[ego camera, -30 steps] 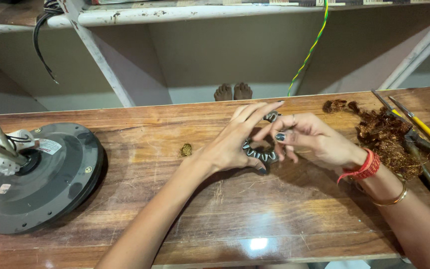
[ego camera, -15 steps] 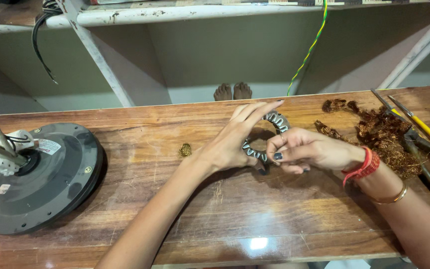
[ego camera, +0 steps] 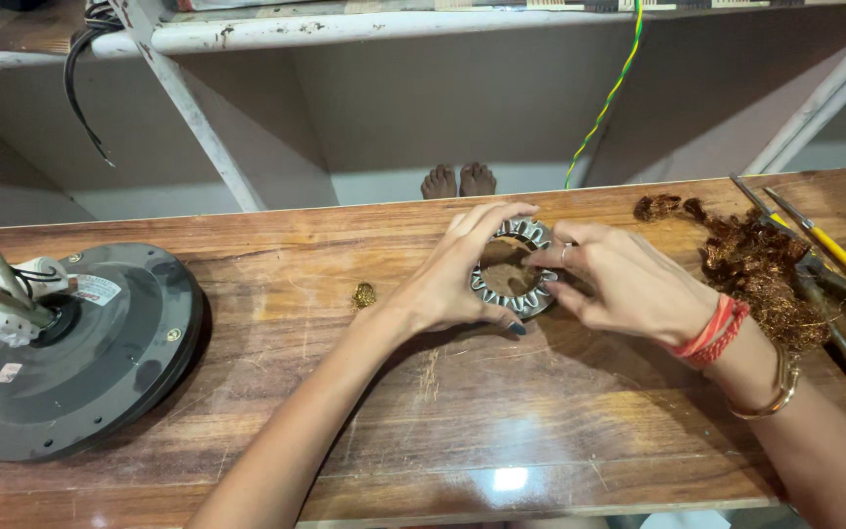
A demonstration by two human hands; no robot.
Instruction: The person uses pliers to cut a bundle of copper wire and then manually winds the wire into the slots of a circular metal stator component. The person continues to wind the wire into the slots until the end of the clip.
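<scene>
You get warm, even overhead light; a glare spot shines on the wooden bench (ego camera: 511, 478), soft shadows, edges slightly bowed.

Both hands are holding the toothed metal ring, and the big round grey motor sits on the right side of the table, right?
Not quite. In the head view both hands, left hand and right hand, do hold the toothed metal ring, but the round grey motor sits on the left side of the table.
</scene>
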